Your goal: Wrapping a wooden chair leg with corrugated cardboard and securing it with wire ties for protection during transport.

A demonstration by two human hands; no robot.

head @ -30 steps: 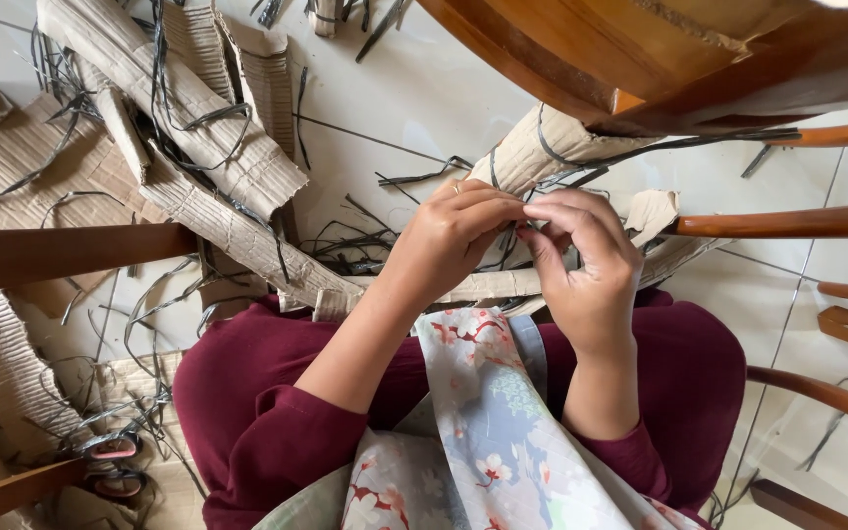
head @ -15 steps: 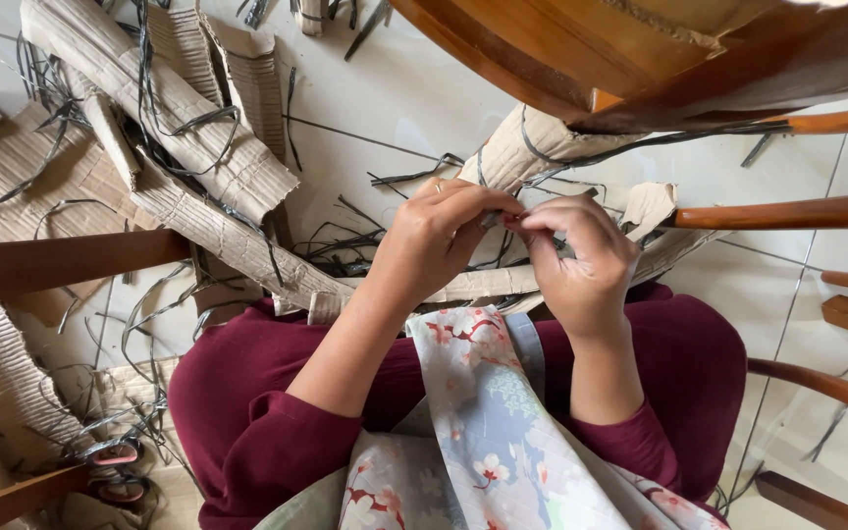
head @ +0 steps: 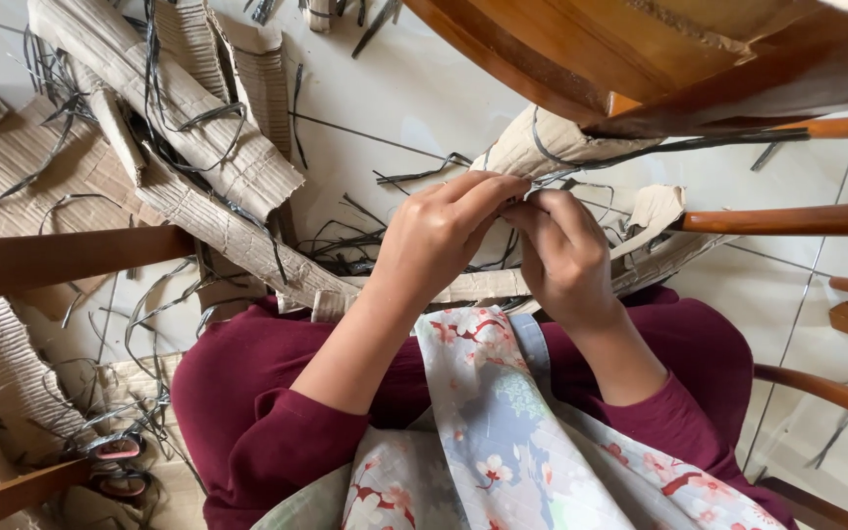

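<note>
My left hand (head: 441,234) and my right hand (head: 563,257) meet fingertip to fingertip over my lap, both pinching a thin dark strand (head: 660,149). The strand runs up and right from my fingers to the wooden chair frame (head: 581,69) above. Where my fingers close on it is hidden by the hands themselves. A curled piece of corrugated cardboard (head: 532,147) lies just beyond my fingers on the white tiled floor. I wear dark red sleeves and a floral cloth (head: 483,432) across my lap.
Torn corrugated cardboard strips (head: 179,147) and several loose dark strands (head: 149,294) litter the floor at left. A wooden rail (head: 61,257) crosses at left. More wooden chair rungs (head: 787,218) stand at right. A pair of scissors with pink handles (head: 115,461) lies at lower left.
Both hands stay together on the strand. Their fingers have shifted slightly, with the right hand's knuckles turning more toward the left hand.
</note>
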